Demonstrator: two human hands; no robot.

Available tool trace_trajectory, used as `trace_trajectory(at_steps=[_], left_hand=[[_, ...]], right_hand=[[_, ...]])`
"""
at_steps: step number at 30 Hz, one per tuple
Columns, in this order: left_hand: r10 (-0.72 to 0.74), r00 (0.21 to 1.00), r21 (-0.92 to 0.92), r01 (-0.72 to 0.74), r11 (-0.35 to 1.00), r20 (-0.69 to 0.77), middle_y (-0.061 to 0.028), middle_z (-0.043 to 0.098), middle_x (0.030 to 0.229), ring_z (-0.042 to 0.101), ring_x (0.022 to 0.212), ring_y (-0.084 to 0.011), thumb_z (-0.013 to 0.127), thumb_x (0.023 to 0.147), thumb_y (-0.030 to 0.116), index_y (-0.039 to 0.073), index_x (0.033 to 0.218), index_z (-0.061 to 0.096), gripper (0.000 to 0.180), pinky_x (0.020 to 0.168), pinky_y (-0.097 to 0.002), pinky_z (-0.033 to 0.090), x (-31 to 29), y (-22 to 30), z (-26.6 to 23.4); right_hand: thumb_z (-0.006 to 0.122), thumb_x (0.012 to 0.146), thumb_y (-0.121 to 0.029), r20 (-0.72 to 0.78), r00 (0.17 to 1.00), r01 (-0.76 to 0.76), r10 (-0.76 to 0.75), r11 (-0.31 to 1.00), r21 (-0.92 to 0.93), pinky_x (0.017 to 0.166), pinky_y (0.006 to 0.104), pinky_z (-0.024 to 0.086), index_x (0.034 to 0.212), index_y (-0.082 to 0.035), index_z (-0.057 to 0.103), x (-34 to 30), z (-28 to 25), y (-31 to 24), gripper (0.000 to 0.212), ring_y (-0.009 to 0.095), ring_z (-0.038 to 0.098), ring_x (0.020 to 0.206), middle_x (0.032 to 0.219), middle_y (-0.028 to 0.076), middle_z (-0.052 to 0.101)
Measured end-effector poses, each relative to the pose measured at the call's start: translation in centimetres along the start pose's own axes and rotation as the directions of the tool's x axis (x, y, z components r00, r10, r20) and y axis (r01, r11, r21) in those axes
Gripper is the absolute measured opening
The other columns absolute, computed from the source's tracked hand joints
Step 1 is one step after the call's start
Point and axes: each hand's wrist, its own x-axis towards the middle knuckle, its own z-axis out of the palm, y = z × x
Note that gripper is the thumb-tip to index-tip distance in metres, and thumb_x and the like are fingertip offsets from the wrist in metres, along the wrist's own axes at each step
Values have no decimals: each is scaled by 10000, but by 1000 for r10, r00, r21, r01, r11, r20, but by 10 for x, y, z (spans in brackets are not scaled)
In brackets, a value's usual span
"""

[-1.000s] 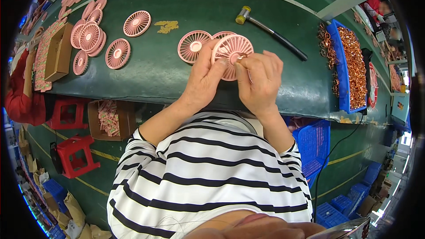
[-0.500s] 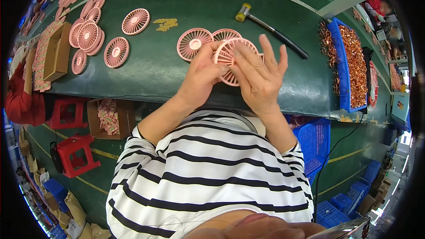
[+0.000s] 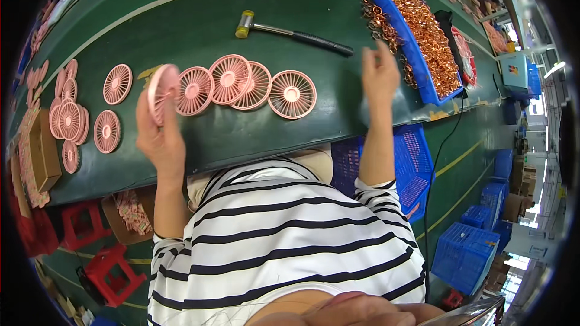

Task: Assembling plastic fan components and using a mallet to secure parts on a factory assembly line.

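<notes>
A round pink fan grille [image 3: 159, 95] with thin spokes is tilted nearly on edge and slightly blurred. My left hand [image 3: 162, 142] grips it between thumb and fingers, over the left part of the bench. To the right, my right hand [image 3: 381, 78] is raised beside a heap of small copper-coloured rings [image 3: 380, 23], fingers up and a little apart, with nothing visible in them. Between the hands lies a row of pink grilles: one [image 3: 193, 91] nearest my left hand, two overlapping ones [image 3: 228, 78], and one [image 3: 292, 94] at the right end.
A mallet [image 3: 293, 33] with yellow faces and a black handle lies beyond the row. At right stands a blue tray [image 3: 417, 54] full of copper-coloured rings. More pink grilles [image 3: 67, 119] are stacked at left by a cardboard box [image 3: 45, 151]. A blue basket [image 3: 411, 172] is below the bench edge.
My hands have separated. The left has carried a grille leftward; the right has moved toward the ring heap. The view has shifted right, and the row of grilles shows uncovered.
</notes>
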Motion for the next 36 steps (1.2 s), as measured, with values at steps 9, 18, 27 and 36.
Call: trace_trajectory(at_steps=[9, 18, 27, 36], left_hand=[[66, 943, 554, -247, 795, 327, -178, 473, 1395, 371, 1336, -404, 607, 905, 209, 88, 1291, 548, 409, 1103, -559, 231, -7, -40, -28], [137, 991, 720, -99, 686, 6, -274, 482, 1340, 405, 1285, -459, 698, 830, 276, 31, 1320, 491, 586, 1088, -553, 268, 21, -63, -67], [-211, 977, 948, 49, 314, 19, -251, 592, 1200, 510, 1184, -406, 566, 849, 589, 97, 1376, 425, 734, 1018, -630, 284, 94, -121, -83], [201, 979, 693, -166, 702, 31, -155, 588, 876, 579, 831, -340, 655, 884, 193, -4, 931, 585, 214, 716, -458, 451, 76, -69, -57]], right_hand=[[544, 887, -283, -23, 995, -86, 95, 742, -665, 679, 510, 529, 852, -65, 665, 53, -17, 113, 252, 406, 656, 799, 856, 212, 668], [664, 871, -302, 60, 996, -32, 65, 899, -436, 692, 387, 509, 926, -92, 681, 39, -24, 103, 219, 273, 652, 787, 865, 97, 669], [678, 872, -97, 164, 971, 121, -175, 948, 296, 716, 280, 513, 964, -14, 690, -21, 5, -17, 124, 155, 647, 786, 873, 111, 689], [755, 742, -15, -43, 865, 470, -500, 778, 417, 601, 308, 473, 892, -33, 695, -54, 3, -94, 163, 216, 581, 717, 876, 79, 619]])
